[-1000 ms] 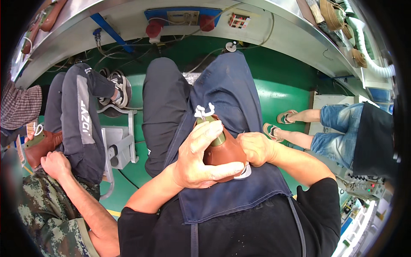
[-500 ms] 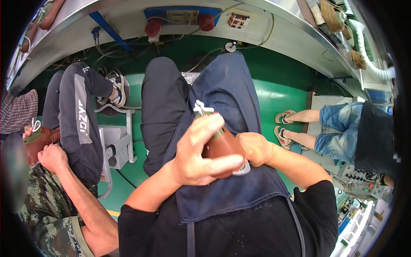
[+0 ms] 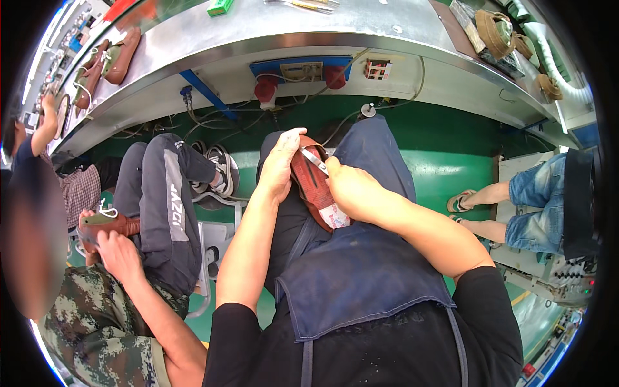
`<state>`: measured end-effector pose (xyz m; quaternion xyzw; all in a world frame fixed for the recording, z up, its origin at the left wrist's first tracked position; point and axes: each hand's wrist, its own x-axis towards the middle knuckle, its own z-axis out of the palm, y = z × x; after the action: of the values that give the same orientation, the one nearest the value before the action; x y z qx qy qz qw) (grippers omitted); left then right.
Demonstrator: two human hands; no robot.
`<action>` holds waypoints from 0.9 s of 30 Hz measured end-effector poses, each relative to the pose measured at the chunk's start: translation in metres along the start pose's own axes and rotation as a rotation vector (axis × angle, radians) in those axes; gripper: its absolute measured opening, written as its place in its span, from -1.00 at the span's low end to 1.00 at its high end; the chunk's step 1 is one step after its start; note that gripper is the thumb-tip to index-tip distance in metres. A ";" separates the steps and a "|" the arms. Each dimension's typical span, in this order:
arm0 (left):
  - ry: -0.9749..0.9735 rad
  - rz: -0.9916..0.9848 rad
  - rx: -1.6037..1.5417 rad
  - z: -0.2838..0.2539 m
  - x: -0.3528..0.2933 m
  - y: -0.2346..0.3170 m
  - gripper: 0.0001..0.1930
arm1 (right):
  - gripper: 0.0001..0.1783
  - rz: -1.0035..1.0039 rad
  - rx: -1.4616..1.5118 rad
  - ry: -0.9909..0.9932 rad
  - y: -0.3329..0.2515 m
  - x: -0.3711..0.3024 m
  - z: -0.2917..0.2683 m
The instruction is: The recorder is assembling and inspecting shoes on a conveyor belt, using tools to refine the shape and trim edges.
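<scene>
A reddish-brown shoe (image 3: 311, 188) rests over my lap, its textured, sole-like face turned up. A dark strip runs along its middle, and a pale patterned patch (image 3: 334, 217) sits at the near end. My left hand (image 3: 282, 161) grips the far left side of the shoe, fingers wrapped over its edge. In my right hand (image 3: 351, 187) is a slim silver metal tool (image 3: 314, 160), its flat shaft lying across the far part of the shoe. Whether the tool is a knife or a scraper I cannot tell.
A metal bench (image 3: 245, 32) curves across the front, with brown shoes (image 3: 121, 55) at left, a green box (image 3: 220, 6) and hand tools (image 3: 303, 5). At left a co-worker holds another shoe (image 3: 106, 224). A person in denim shorts (image 3: 532, 213) stands at right. Cables hang under the bench.
The shoe has turned from upper to textured face and moved farther from my body. My left hand has shifted to its far left side; the right hand has brought the metal tool onto it.
</scene>
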<state>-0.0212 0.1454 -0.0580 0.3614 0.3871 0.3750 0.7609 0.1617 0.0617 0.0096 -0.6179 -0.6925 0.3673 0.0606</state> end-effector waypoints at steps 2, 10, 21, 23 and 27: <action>-0.003 -0.030 -0.002 -0.005 0.003 0.002 -0.63 | -0.71 -0.013 0.001 0.023 -0.001 0.004 0.004; -0.030 0.072 0.163 -0.008 0.004 0.000 -0.68 | -0.75 -0.026 0.340 -0.294 0.013 -0.020 -0.041; -0.219 0.221 0.415 -0.023 -0.002 0.003 -0.52 | -0.39 -0.435 0.200 0.381 0.015 -0.013 -0.027; -0.225 0.217 0.383 -0.025 -0.002 0.001 -0.51 | -0.37 -0.490 0.245 0.461 0.009 -0.008 -0.021; -0.235 0.172 0.337 -0.021 -0.003 0.002 -0.49 | -0.32 -0.321 -0.087 0.345 0.020 0.014 0.003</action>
<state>-0.0408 0.1490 -0.0645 0.5565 0.3206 0.3237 0.6948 0.1731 0.0720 -0.0094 -0.5555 -0.7764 0.2121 0.2089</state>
